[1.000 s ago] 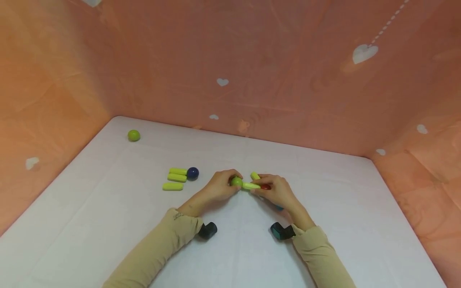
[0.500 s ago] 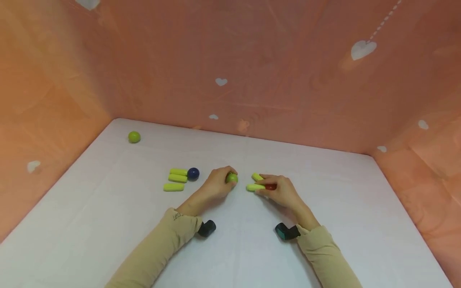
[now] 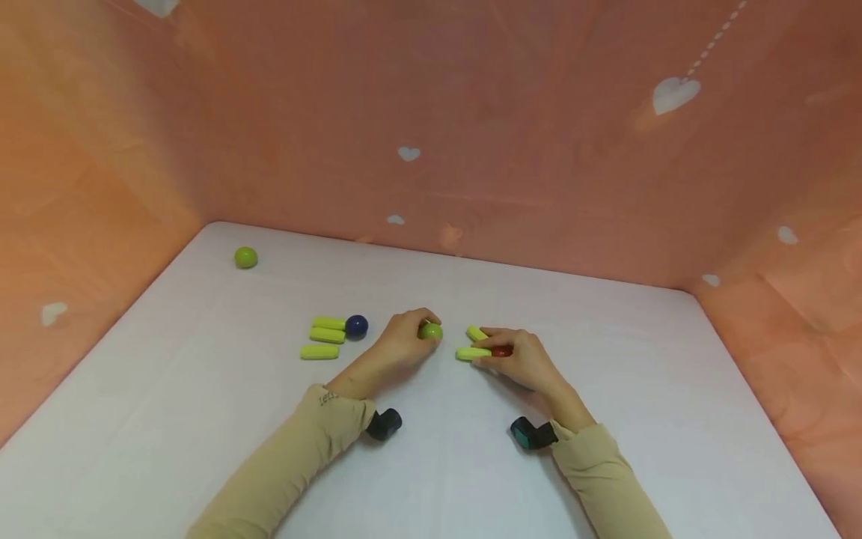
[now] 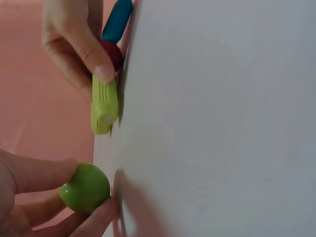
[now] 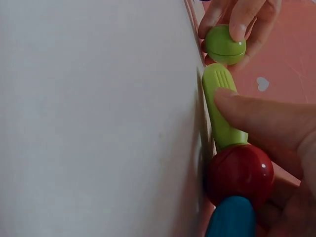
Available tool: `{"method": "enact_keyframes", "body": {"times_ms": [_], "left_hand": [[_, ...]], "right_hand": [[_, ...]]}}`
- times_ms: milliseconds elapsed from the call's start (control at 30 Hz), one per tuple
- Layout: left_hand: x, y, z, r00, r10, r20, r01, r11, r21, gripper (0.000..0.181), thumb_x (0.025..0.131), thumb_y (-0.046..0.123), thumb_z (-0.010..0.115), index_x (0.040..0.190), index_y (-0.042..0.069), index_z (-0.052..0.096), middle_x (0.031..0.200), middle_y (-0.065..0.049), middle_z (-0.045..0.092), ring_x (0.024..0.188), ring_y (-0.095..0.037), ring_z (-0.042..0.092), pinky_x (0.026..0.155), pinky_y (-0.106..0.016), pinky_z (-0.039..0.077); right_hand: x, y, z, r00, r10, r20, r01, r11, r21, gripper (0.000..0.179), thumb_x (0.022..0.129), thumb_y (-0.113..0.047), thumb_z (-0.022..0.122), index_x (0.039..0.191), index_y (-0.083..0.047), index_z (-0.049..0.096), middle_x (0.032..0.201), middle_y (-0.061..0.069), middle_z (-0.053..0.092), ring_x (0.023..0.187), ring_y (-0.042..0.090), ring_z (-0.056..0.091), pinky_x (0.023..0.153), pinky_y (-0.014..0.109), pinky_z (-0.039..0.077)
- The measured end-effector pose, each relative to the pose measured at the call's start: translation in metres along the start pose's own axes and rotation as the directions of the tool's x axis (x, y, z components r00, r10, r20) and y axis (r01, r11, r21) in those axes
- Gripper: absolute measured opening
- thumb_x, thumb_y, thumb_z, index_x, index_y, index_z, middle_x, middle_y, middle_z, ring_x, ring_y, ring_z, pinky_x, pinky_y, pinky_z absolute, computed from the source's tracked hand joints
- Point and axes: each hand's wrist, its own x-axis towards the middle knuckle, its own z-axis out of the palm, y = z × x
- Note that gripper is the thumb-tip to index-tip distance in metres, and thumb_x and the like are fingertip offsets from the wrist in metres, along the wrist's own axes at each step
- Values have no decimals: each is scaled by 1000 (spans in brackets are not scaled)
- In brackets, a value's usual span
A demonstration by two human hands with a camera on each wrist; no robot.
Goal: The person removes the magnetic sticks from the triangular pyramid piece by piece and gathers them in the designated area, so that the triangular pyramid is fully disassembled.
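Observation:
My left hand [image 3: 399, 343] pinches a glossy green ball [image 3: 431, 332] between thumb and fingers, just above the white table. My right hand [image 3: 524, 358] grips a yellow-green magnetic rod [image 3: 471, 353], whose free end points toward the green ball with a gap between. In the right wrist view this rod meets a red ball [image 5: 240, 173], and a blue rod [image 5: 232, 219] meets that ball's near side. A second yellow-green rod [image 3: 475, 332] shows just beyond the right fingers; where its other end lies is hidden by the hand.
Left of the hands lie a dark blue ball [image 3: 356, 326] and several yellow-green rods, one of them a separate rod [image 3: 319, 352] nearer me. Another green ball [image 3: 245, 257] sits near the table's far left corner. Pink cloth [image 3: 539, 150] hangs behind the table [image 3: 606, 359].
A second ago the green ball was at the rod's end. My left hand has drawn it away to the left, leaving a gap. The right hand keeps its grip, nearly still.

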Motion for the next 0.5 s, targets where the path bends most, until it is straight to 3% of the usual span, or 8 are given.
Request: {"method": "enact_keyframes", "body": {"times_ms": [233,333,500], "left_hand": [[18,-2,0,993,-16,-120,11,999,-40,30,86,7,63,115,5,65,108,-14,64,101,-25,56,91,-37,49],[28,0,3,979,-39,-201,23,996,-84,31,84,6,66,115,4,66,108,-16,65,102,-27,58,91,-37,49],[43,5,6,946,-159,-282,93,968,-234,35,85,9,69,120,6,65,112,-16,63,106,-28,58,90,-37,50]], "right_hand": [[-1,0,0,1000,-8,8,9,1000,-5,23,78,-16,79,100,-10,76,129,12,62,125,37,51,105,51,39],[-1,0,0,1000,-17,9,17,1000,-12,24,78,-16,79,101,-9,76,129,13,62,124,37,52,104,51,40],[-1,1,-1,1000,-15,20,16,1000,-21,24,79,-17,78,102,-9,76,129,13,61,125,37,51,104,52,40]]}}
